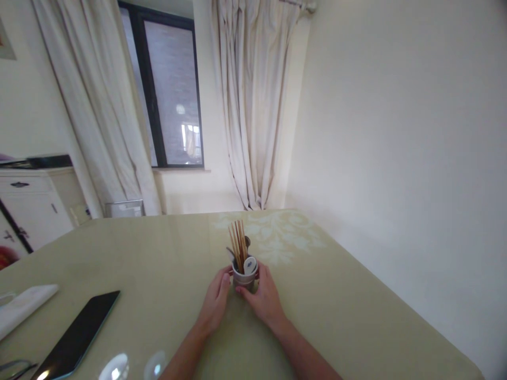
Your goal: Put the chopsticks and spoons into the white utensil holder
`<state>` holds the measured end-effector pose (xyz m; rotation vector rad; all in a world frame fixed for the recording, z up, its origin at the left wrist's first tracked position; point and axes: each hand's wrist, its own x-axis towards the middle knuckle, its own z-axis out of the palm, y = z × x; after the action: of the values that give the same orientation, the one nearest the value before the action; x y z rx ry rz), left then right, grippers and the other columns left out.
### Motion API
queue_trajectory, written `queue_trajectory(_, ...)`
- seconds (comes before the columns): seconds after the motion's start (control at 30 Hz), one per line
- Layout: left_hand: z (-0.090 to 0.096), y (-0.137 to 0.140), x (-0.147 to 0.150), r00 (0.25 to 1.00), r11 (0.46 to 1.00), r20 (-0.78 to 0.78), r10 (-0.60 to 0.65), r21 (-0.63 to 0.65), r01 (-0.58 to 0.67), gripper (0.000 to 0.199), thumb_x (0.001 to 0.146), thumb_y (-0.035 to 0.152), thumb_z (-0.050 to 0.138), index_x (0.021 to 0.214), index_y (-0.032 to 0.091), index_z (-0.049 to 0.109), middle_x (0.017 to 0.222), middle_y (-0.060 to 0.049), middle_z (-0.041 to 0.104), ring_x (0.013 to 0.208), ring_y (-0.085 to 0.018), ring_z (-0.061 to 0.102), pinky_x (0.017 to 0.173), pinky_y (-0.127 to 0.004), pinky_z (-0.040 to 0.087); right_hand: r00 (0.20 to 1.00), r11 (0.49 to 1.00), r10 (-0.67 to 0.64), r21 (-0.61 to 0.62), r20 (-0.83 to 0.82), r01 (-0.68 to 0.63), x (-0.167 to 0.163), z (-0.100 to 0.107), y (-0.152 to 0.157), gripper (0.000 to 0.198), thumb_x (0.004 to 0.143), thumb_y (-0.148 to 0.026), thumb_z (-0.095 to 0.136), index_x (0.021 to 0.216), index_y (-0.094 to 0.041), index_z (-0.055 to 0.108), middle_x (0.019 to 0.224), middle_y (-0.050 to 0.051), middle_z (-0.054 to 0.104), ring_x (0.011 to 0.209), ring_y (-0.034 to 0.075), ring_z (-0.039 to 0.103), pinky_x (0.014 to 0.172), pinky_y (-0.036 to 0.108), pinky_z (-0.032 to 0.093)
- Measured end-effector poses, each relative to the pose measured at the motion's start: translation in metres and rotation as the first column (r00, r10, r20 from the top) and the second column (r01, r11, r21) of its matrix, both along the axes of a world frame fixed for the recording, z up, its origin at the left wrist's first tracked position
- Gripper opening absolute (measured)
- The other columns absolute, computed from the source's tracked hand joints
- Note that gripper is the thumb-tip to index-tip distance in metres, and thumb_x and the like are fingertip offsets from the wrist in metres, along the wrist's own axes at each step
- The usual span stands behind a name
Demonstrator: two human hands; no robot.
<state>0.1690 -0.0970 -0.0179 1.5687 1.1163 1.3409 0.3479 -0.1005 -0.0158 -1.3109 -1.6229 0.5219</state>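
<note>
A small greyish utensil cup (244, 282) stands upright on the table, filled with wooden chopsticks (237, 245), a white ceramic spoon (250, 265) with a blue mark and a dark metal spoon (247, 241). Another utensil handle leans out on the left. My left hand (216, 299) grips the cup's left side, its fingertips partly hidden behind it. On the other side my right hand (266, 298) is wrapped round the cup, with the thumb across the front.
The pale green table (166, 258) has a white leaf pattern at its far end. At the left lie a black tablet (77, 335) and a white flat object (27, 309). A white shiny object (114, 367) is near the front edge. The wall (396, 158) borders the right.
</note>
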Motion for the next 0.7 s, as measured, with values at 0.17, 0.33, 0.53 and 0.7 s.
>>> queue_trajectory(0.17,-0.003,0.007,-0.003,1.000,1.000,-0.020,0.006,-0.013,-0.006,0.072,0.101,0.075,0.040,0.133,0.017,0.070,0.136,-0.017,0.076,0.126,-0.032,0.071,0.105,-0.049,0.058,0.999,1.000,0.015,-0.022,-0.029,-0.016,-0.003,0.002,0.001,0.069,0.074,-0.033,0.088,0.133,-0.020,0.055,0.129,0.015,0.074,0.119,0.034,0.071,0.105,0.048,0.056)
queue_trajectory(0.33,-0.012,0.012,-0.006,0.997,0.996,-0.063,0.032,-0.079,-0.037,0.069,0.099,0.075,0.041,0.125,0.018,0.072,0.118,-0.015,0.083,0.106,-0.029,0.080,0.103,-0.048,0.060,0.998,0.998,-0.051,-0.048,-0.020,0.050,-0.002,0.001,0.004,0.071,0.074,-0.034,0.088,0.134,-0.019,0.053,0.123,0.016,0.077,0.111,0.035,0.075,0.096,0.047,0.059)
queue_trajectory(0.53,-0.016,0.017,-0.010,0.987,0.992,-0.133,0.087,-0.083,-0.099,0.070,0.097,0.077,0.040,0.110,0.017,0.074,0.106,-0.015,0.084,0.099,-0.028,0.080,0.098,-0.046,0.062,0.984,0.983,-0.180,-0.016,0.016,0.180,0.024,-0.006,0.027,0.061,0.077,-0.042,0.082,0.129,-0.020,0.059,0.123,0.017,0.078,0.113,0.037,0.075,0.095,0.048,0.059)
queue_trajectory(0.7,-0.012,0.015,-0.011,0.978,0.995,-0.192,0.078,-0.047,-0.089,0.055,0.094,0.070,0.052,0.099,0.021,0.076,0.102,-0.013,0.085,0.098,-0.030,0.080,0.098,-0.046,0.060,0.966,0.965,-0.260,0.018,-0.004,0.260,0.055,-0.011,0.044,0.063,0.076,-0.044,0.078,0.130,-0.018,0.060,0.122,0.017,0.078,0.111,0.037,0.076,0.095,0.049,0.059)
